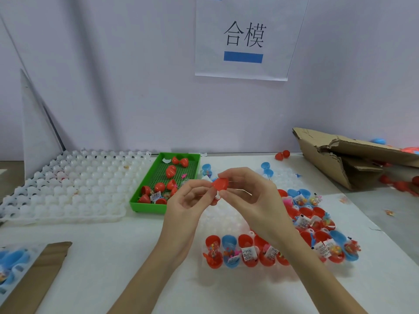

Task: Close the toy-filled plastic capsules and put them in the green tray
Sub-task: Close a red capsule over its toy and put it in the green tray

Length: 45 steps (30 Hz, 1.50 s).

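A red capsule [219, 185] is held up between both hands above the middle of the table, with a white bit showing under it. My left hand [188, 200] pinches its left side and my right hand [246, 196] grips its right side. The green tray [145, 206] lies just left of my hands and holds several red capsules. Several open red and blue capsules [247, 251] filled with toys and paper slips sit in a clear holder in front of and to the right of my hands.
A large white bumpy tray [68, 189] fills the left side. Torn cardboard [347, 159] lies at the back right with loose red and blue capsules around it. A cardboard strip [38, 275] and blue capsules sit at the near left. A wall with a paper sign stands behind.
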### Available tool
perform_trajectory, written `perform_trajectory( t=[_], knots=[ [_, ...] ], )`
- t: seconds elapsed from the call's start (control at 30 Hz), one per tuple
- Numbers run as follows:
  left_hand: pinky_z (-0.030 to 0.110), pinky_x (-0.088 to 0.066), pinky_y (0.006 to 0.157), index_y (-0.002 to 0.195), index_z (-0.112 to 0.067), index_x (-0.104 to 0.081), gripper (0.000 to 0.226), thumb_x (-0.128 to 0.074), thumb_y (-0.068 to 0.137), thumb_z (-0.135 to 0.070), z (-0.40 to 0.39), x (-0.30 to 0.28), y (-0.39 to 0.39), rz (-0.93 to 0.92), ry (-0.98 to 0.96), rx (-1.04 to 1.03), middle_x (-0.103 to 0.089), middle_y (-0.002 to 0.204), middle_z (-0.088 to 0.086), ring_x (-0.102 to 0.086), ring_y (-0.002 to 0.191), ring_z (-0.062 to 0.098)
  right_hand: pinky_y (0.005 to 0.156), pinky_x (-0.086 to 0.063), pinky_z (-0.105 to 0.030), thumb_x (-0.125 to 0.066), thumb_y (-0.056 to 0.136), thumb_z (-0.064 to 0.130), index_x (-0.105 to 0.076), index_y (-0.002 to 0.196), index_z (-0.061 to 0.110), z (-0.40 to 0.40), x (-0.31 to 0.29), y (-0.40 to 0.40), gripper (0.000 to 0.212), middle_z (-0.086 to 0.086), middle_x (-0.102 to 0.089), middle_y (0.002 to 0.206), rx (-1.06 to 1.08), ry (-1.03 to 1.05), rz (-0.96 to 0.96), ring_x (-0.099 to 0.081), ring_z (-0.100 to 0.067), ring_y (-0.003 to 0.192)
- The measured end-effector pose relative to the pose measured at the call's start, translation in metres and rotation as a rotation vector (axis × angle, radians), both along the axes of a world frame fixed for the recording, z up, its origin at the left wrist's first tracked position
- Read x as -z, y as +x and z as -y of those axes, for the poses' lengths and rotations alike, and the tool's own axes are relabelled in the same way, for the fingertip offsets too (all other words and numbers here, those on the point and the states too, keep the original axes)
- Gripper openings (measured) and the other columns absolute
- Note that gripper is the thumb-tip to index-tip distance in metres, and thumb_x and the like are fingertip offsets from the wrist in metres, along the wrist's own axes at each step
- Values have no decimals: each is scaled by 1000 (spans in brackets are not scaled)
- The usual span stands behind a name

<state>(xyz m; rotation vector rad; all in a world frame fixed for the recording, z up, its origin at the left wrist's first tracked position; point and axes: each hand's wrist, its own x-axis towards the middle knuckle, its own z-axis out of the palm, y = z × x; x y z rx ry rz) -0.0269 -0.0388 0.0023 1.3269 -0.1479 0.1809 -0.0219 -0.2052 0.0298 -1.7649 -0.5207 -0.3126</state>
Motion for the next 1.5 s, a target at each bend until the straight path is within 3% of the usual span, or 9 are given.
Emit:
perform_trajectory(
  t=[0.13,0.23,0.4,0.57,0.7,1.0,1.13,1.3,1.5],
  knots=[
    [15,-55,70,93,-30,-78,9,-81,86,-26,-1,0,-1,81,114,-104,-77,88,0,-73,83,12,87,-57,-19,-77,89,16,-70,112,24,-2,4,0,25,19,-73,105,14,3,9,-71,-9,104],
    [17,-56,68,91,-33,-73,18,-81,89,-16,2,1,-3,129,157,-151,-75,87,-3,-72,80,15,84,-57,-17,-77,88,19,-70,112,27,-5,6,-1,26,21,-73,105,47,-19,17,-72,-6,100],
    [16,-55,68,95,-23,-75,11,-77,92,-13,3,0,-3,157,165,-164,-76,88,-3,-74,78,13,78,-54,-10,-79,86,21,-68,107,36,-7,5,-2,27,29,-71,103,77,29,20,-71,-1,99],
    [19,-58,80,110,-15,-77,21,-69,93,-24,-1,-5,-4,241,216,-129,-78,100,0,-75,93,15,74,-57,-14,-82,84,28,-72,103,40,-6,1,-5,25,16,-75,103,50,224,-91,-74,-8,95],
    [21,-58,85,113,-14,-75,21,-74,93,-8,0,-4,-3,305,271,-116,-76,107,-1,-74,102,19,73,-58,-16,-81,83,27,-73,104,35,-5,-1,-8,24,8,-77,102,-8,321,-173,-76,-14,94],
    [15,-55,76,97,-20,-78,10,-80,90,-15,1,-3,-2,95,47,-114,-79,93,1,-75,90,13,80,-58,-17,-76,90,24,-73,107,28,-12,4,-8,18,12,-76,103,16,210,-151,-74,-11,99],
    [20,-58,82,109,-18,-69,27,-82,88,-7,-1,-4,-1,111,31,-90,-80,98,3,-77,96,17,77,-53,-9,-76,88,31,-71,106,37,-12,4,-8,20,23,-73,103,74,133,-90,-70,-1,100],
    [21,-59,87,106,-16,-75,20,-79,90,-4,-5,-4,-2,234,165,-81,-80,100,-2,-77,99,17,78,-53,-9,-75,89,28,-73,106,34,-12,7,-8,19,22,-74,101,84,113,-60,-70,-2,99],
    [21,-57,91,120,-13,-75,30,-75,93,-1,-3,-6,-4,322,189,-32,-77,113,-2,-73,108,20,76,-52,-7,-73,89,29,-73,107,34,-8,2,-9,18,21,-74,101,102,192,-93,-71,-2,100]
  ],
)
